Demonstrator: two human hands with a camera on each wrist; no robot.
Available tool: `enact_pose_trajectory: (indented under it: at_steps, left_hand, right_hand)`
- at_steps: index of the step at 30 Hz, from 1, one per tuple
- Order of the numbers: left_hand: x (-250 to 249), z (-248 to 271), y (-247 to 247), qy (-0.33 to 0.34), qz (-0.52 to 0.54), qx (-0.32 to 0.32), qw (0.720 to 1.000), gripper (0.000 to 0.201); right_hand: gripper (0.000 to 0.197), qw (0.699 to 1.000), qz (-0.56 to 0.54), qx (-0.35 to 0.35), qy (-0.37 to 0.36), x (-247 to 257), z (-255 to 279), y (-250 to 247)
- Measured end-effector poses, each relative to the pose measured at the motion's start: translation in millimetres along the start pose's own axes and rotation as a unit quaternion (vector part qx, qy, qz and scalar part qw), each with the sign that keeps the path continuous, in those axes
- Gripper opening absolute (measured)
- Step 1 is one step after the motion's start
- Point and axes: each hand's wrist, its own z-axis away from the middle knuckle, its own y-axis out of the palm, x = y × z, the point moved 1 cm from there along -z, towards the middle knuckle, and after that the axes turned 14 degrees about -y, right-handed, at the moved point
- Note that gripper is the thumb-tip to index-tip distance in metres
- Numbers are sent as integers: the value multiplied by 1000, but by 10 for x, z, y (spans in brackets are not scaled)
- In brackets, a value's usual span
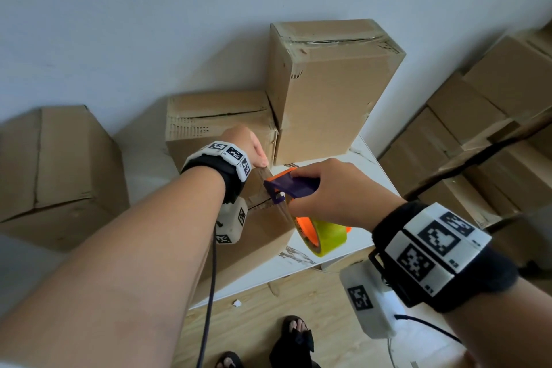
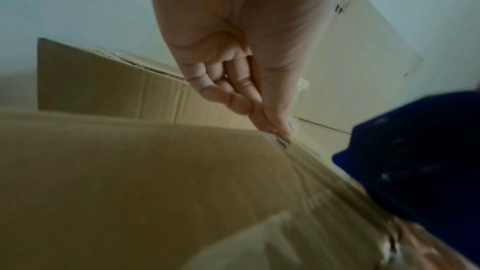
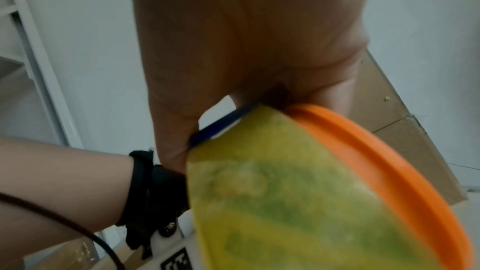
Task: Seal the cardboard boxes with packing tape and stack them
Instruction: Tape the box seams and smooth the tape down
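The person is taping a box shut, so the sealing step is in hand and stacking comes later. The box [image 1: 263, 230] being taped sits on the white table [image 1: 301, 266], close to its near edge. The left hand [image 2: 249, 98] has its fingers straight and pressed together, with the tips pushing the end of the clear tape [image 2: 319, 174] down at the far edge of the box top. The right hand [image 1: 337, 191] is wrapped around the handle of the tape gun [image 1: 291, 185], which holds a yellow-green roll [image 1: 328, 236] on an orange wheel. The gun sits over the right edge of the box, and the wrist views are blurry, so I think the strip runs along the seam, but I can't be sure. Next, the right hand probably needs to pull the gun toward the near edge while the left hand keeps the tape end pinned. Two more boxes [image 1: 328, 84] stand at the back of the table.
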Motion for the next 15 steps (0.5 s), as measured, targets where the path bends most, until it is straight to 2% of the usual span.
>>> enact_pose_trajectory:
  at_steps: [6, 9, 12, 15]
  left_hand:
    - [57, -23, 44, -28, 24, -25, 999, 17]
    - [11, -12, 10, 29, 36, -30, 998, 17]
    - [-66, 33, 10, 96, -3, 27, 995, 10]
    - [-32, 24, 31, 104, -49, 70, 991, 9]
  right_hand:
    - [26, 1000, -4, 8, 7, -8, -24, 24]
    - [27, 1000, 1, 10, 8, -19, -23, 19]
    - [27, 1000, 5, 15, 9, -32, -19, 5]
    - [27, 1000, 6, 16, 6, -27, -27, -8]
